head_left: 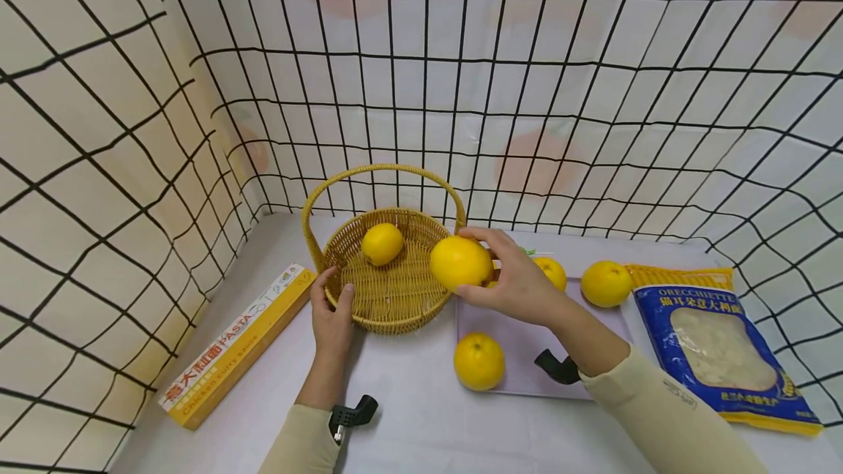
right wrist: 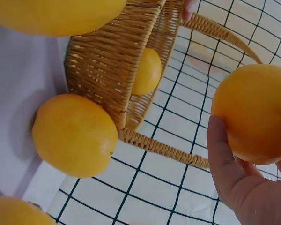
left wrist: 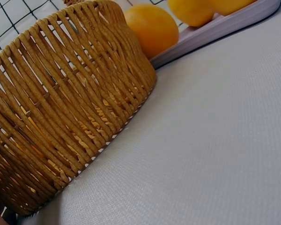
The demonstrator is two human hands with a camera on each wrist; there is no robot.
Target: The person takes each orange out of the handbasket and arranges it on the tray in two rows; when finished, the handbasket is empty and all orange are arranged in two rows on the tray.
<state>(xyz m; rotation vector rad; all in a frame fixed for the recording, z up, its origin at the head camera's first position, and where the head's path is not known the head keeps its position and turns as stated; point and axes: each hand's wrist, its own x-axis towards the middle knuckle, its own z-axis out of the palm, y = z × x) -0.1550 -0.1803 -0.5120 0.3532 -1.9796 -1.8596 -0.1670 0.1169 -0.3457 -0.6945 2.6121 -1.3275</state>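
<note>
My right hand (head_left: pixel 523 280) grips an orange (head_left: pixel 461 263), yellow and round, beside the right rim of a wicker basket (head_left: pixel 395 324). In the right wrist view, the held orange (right wrist: pixel 255 112) is between the thumb and fingers, clear of the basket. My left hand (head_left: pixel 334 313) holds the basket's left front rim, thumb on the inner side. One smaller yellow fruit (head_left: pixel 382 244) lies inside the basket toward the back left. The basket's arched handle (head_left: pixel 388 168) stands upright. In the left wrist view, the woven wall (left wrist: pixel 70 93) covers most of the left hand.
Right of the basket lies a lilac tray (head_left: pixel 527 357) with several oranges at it, including a front one (head_left: pixel 478 361) and a right one (head_left: pixel 606 284). A blue pasta bag (head_left: pixel 721 350) is far right, a long pasta box (head_left: pixel 240 342) left. Black wire mesh (head_left: pixel 428 57) encloses the back and sides.
</note>
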